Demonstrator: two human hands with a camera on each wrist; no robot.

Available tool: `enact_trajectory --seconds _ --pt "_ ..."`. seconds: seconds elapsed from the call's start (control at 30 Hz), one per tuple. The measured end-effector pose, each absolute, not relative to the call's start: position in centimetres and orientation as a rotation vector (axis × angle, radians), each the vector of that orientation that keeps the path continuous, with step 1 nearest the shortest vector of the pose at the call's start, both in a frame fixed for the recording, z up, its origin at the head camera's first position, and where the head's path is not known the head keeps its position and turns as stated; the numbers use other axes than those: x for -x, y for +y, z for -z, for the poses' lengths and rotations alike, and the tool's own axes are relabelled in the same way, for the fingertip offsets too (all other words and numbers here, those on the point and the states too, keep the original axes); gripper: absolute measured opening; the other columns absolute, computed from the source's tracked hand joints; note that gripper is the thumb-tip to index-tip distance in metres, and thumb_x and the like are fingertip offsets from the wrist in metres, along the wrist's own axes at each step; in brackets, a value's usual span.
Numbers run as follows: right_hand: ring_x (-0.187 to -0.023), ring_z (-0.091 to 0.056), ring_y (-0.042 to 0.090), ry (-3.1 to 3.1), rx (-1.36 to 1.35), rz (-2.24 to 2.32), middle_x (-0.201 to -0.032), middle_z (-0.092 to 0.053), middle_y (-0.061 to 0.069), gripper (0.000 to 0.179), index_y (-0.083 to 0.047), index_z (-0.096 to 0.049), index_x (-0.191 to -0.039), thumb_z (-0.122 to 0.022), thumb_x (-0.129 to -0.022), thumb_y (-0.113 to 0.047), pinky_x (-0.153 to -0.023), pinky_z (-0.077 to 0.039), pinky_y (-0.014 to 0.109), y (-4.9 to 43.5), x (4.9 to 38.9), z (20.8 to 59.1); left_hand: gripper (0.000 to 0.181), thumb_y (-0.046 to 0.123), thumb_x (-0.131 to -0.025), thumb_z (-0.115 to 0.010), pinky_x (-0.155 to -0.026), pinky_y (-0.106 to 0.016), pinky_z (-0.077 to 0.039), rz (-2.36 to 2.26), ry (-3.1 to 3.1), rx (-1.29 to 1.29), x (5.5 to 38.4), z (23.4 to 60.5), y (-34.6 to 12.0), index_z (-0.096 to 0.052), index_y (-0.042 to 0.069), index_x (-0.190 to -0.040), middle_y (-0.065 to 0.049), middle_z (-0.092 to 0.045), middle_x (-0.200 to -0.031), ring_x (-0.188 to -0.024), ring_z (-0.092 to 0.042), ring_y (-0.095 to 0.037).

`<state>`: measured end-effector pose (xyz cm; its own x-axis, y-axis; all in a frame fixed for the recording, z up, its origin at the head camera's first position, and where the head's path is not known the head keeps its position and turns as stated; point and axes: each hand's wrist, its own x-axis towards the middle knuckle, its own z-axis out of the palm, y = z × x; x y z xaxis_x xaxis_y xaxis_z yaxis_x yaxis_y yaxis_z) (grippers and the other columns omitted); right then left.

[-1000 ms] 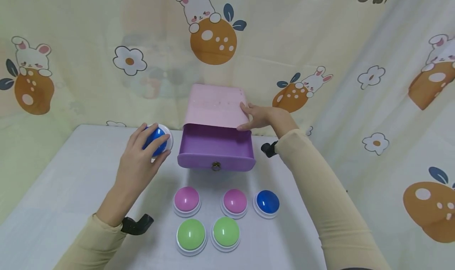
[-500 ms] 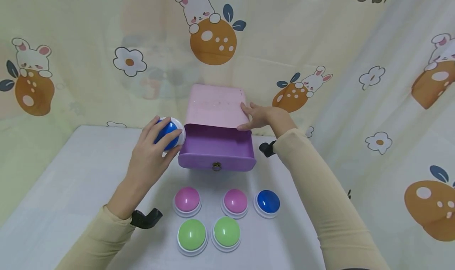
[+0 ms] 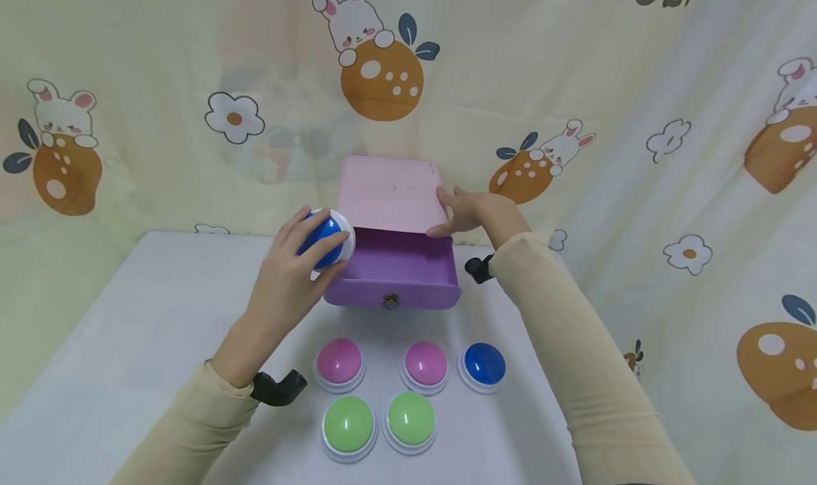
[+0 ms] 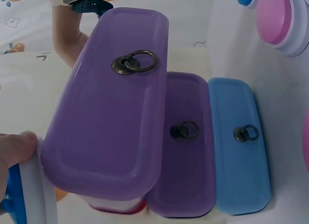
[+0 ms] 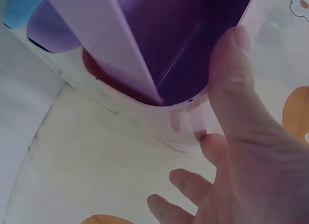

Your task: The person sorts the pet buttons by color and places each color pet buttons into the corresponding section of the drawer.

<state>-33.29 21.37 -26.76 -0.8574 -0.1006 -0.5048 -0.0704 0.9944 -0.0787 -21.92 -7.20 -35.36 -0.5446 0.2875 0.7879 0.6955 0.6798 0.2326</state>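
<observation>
My left hand [image 3: 274, 293] grips a blue-domed push button [image 3: 327, 231] with a white base, tilted on its side. It is held at the left edge of the open purple drawer [image 3: 408, 294], overlapping the drawer's corner in the head view. The drawer slides out of the top of a pink cabinet [image 3: 389, 196] and has a small ring pull [image 3: 391, 301]. At the cabinet's upper right front corner, my right hand [image 3: 474, 210] rests, thumb [image 5: 231, 69] along the rim and one fingertip at the side; its other fingers are loosely extended.
Two pink buttons [image 3: 339, 361], two green buttons [image 3: 348, 425] and another blue button [image 3: 484, 364] stand on the white table [image 3: 128, 371] before the drawer. Below it, the left wrist view shows a closed purple drawer [image 4: 186, 171] and a blue drawer [image 4: 239, 175]. Printed cloth [image 3: 159, 173] hangs behind.
My left hand has carried the blue button right and slightly up, from beside the cabinet to the drawer's left edge. My right hand has stayed at the cabinet's corner.
</observation>
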Motion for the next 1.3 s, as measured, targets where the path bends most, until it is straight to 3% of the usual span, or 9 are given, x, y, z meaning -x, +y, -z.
enact_trajectory --seconds 0.53,0.97,1.3 --pt "-0.146 0.002 0.039 2.585 0.077 0.092 -0.16 0.011 0.013 0.103 -0.03 0.011 -0.151 -0.058 -0.082 -0.064 -0.115 -0.01 0.062 21.7 33.5 27.1 0.045 0.025 -0.077 -0.079 -0.097 -0.054 -0.047 0.745 -2.155 0.849 23.3 35.6 -5.1 -0.065 0.016 -0.118 -0.014 -0.052 -0.136 -0.132 -0.042 -0.038" --pt "-0.146 -0.001 0.039 2.595 0.084 0.094 -0.16 0.007 0.015 0.102 -0.03 0.009 -0.152 -0.056 -0.083 -0.065 -0.116 -0.012 0.061 21.6 33.1 27.1 0.045 0.027 -0.078 -0.079 -0.105 -0.047 -0.043 0.702 -2.208 1.082 24.2 34.7 -3.1 -0.064 0.017 -0.12 -0.011 -0.054 -0.136 -0.131 -0.045 -0.036" --pt "-0.146 -0.004 0.039 2.591 0.072 0.102 -0.16 0.004 0.016 0.102 -0.032 0.009 -0.151 -0.056 -0.082 -0.067 -0.115 -0.014 0.061 21.9 32.8 27.2 0.045 0.032 -0.083 -0.073 -0.104 -0.049 -0.043 0.603 -2.322 1.264 24.7 33.8 -1.7 -0.063 0.02 -0.124 -0.01 -0.051 -0.14 -0.133 -0.043 -0.034"
